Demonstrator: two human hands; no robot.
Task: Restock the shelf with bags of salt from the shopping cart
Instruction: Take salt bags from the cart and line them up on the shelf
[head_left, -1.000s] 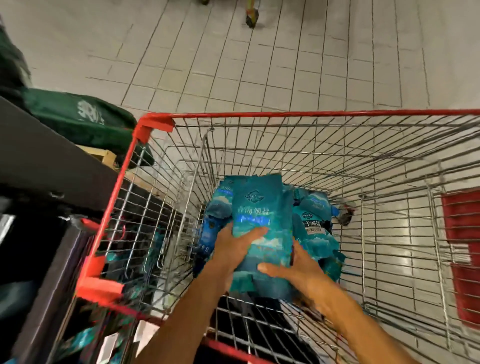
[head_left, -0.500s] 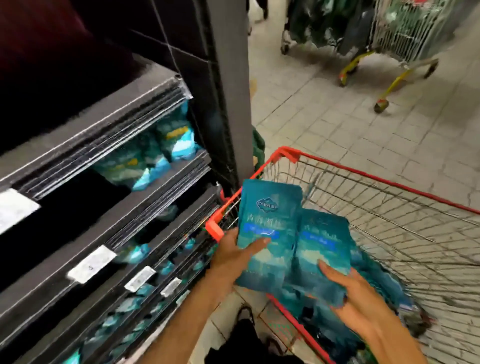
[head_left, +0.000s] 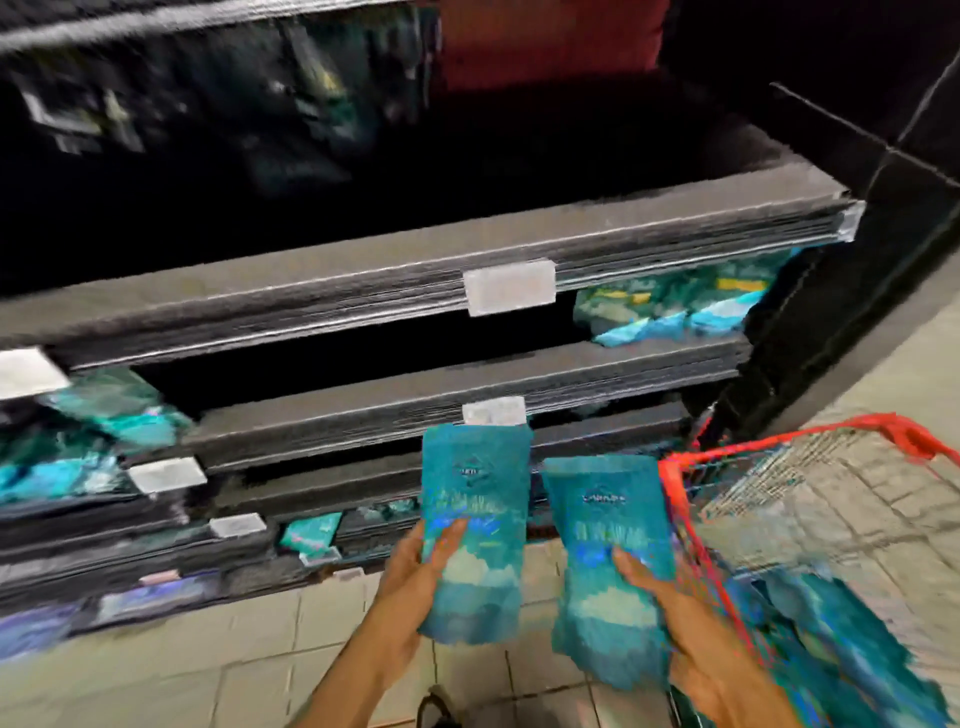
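Note:
I hold two teal salt bags upright in front of the dark shelf unit (head_left: 467, 379). My left hand (head_left: 410, 582) grips the left salt bag (head_left: 475, 499) by its lower edge, thumb across the front. My right hand (head_left: 696, 644) grips the right salt bag (head_left: 608, 525) the same way. The two bags are apart, side by side. The red-rimmed wire shopping cart (head_left: 691, 525) stands at the right, with more teal bags (head_left: 841, 639) inside it. The picture is blurred by motion.
Several dark shelf boards carry white price tags (head_left: 509, 294). Teal bags lie on the shelves at the right end (head_left: 675, 312) and at the left (head_left: 114, 410). A dark upright post (head_left: 852, 291) ends the unit at right. Pale tiled floor (head_left: 208, 654) lies below.
The view has swung left from the cart to the shelves. The two bags, overlapping half a second ago, are now separated, one in each hand, and lifted clear of the cart.

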